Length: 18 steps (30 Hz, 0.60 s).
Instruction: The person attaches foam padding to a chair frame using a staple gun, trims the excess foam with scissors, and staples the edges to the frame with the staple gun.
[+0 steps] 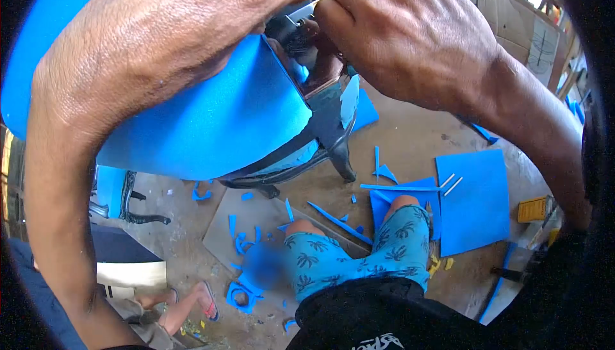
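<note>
Left of and above the black frame (343,158), the left hand (160,36) arches over the blue sheet (218,119); its fingers curl inward, but their tips are hidden, so I cannot tell what they clamp. The sheet lies along the frame's left side. At the frame's top, a small metallic piece (301,13) shows between the hands. Above and right of the frame, the right hand (413,42) has its fingers curled together, perhaps pinching that piece. The step looks like close work at the frame's top; the next move probably calls for steady, coordinated fingers there. Right of the frame, a blue panel (473,202) lies on the floor (410,132).
</note>
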Each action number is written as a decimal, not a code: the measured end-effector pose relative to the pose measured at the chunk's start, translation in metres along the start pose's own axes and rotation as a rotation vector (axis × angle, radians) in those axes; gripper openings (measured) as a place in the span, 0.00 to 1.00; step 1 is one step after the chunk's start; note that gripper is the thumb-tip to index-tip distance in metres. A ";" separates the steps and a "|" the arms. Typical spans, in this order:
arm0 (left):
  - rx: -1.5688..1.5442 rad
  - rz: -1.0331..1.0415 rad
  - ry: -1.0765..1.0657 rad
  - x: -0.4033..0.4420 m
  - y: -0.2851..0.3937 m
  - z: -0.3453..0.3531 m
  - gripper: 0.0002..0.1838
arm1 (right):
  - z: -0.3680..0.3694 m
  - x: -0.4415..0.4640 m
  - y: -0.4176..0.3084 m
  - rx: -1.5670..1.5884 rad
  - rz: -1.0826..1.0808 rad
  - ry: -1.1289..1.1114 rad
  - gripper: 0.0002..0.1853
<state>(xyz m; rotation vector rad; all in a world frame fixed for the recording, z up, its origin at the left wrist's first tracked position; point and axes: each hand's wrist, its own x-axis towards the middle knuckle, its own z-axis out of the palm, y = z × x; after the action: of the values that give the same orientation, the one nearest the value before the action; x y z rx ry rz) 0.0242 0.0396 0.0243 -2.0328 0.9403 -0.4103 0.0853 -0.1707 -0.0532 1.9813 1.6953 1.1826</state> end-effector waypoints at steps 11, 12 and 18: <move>0.013 0.033 -0.033 0.002 -0.009 -0.018 0.13 | 0.049 -0.019 -0.011 0.326 0.261 0.145 0.09; 0.017 0.037 -0.044 0.001 -0.010 -0.023 0.12 | 0.052 -0.028 -0.017 0.414 0.300 0.176 0.08; 0.050 0.031 -0.131 -0.003 -0.015 -0.046 0.12 | 0.043 -0.054 -0.039 0.491 0.373 0.063 0.10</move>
<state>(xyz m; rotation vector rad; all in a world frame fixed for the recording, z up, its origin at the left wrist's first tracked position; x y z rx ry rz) 0.0026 0.0218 0.0639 -1.9719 0.8714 -0.2778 0.0910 -0.1974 -0.1283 2.6740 1.8337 1.0080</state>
